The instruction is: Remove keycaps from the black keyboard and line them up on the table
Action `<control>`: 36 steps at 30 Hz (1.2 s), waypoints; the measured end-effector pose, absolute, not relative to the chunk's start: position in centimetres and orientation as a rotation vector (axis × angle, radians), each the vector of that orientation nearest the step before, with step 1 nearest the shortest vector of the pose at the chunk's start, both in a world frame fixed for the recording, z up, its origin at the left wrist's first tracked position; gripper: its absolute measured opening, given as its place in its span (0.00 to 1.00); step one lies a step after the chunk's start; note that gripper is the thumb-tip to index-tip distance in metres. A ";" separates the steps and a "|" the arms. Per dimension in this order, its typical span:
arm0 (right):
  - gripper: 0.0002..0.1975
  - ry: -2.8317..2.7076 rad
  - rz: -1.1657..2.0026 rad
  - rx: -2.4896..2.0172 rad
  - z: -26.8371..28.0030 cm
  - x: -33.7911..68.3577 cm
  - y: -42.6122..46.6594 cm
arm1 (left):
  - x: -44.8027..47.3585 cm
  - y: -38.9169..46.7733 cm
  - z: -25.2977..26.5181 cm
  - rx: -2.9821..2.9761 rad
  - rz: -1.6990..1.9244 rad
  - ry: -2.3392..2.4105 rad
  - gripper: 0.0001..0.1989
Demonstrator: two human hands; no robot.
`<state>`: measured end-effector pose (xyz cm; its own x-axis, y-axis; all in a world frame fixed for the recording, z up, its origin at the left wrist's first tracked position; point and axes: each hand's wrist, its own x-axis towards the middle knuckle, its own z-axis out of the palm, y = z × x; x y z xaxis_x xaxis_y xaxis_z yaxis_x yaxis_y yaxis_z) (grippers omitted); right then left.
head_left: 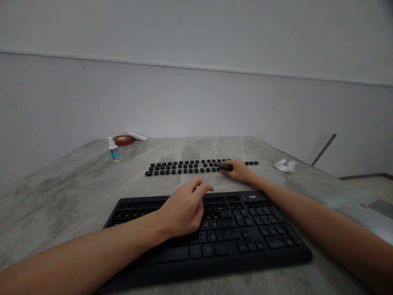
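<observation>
A black keyboard [172, 256] lies in front of me; several keys in its upper rows look stripped of their caps. Over its middle rests my left hand [186, 209], one finger stretched to the right and the others loosely bent, with nothing visible in it. Beyond the keyboard, my right hand [239, 171] grips a small black oblong tool [225, 166] whose exact kind I cannot make out. The tool is at the loose black keycaps [175, 166], which stand in rows on the table. Part of those rows is hidden behind the right hand.
On the grey marbled table [129, 178], a small white spray bottle [114, 150] with a blue label stands at the left. Behind it are a reddish-brown box [123, 140] and a white strip [137, 136]. Crumpled white tissue [285, 165] lies at the right. A wall [196, 102] borders the far edge.
</observation>
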<state>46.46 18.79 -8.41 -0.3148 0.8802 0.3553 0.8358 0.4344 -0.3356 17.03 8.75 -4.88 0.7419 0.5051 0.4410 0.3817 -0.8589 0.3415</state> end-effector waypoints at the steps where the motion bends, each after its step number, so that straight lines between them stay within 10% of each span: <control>1: 0.11 -2.204 0.125 -1.430 -8.4 46.5 18.8 | 17.0 8.7 -4.9 2.715 0.779 0.702 0.19; 5: 0.13 -2.175 0.147 -1.374 -8.5 46.7 18.9 | 17.0 8.4 -4.6 2.767 0.679 0.730 0.22; 14: 0.17 -2.184 0.144 -1.454 -7.7 46.8 18.1 | 16.4 7.9 -4.0 2.825 0.043 0.601 0.68; 19: 0.19 -2.301 0.213 -1.839 -4.1 47.9 15.8 | 16.1 7.5 -3.7 2.820 0.001 0.661 0.69; 26: 0.27 -2.227 1.319 -2.168 -1.2 50.5 9.7 | 15.8 6.5 -3.5 2.849 -0.032 0.689 0.69; 36: 0.19 -2.275 0.965 -1.693 -3.0 47.8 8.9 | 13.4 6.3 -1.8 2.816 -0.256 0.918 0.72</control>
<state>47.76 8.90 -2.99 -0.3540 0.9008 -0.2515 0.8070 0.1583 -0.5690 13.44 6.26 -1.83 0.7959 0.5664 -0.2139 0.5954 -0.7964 0.1061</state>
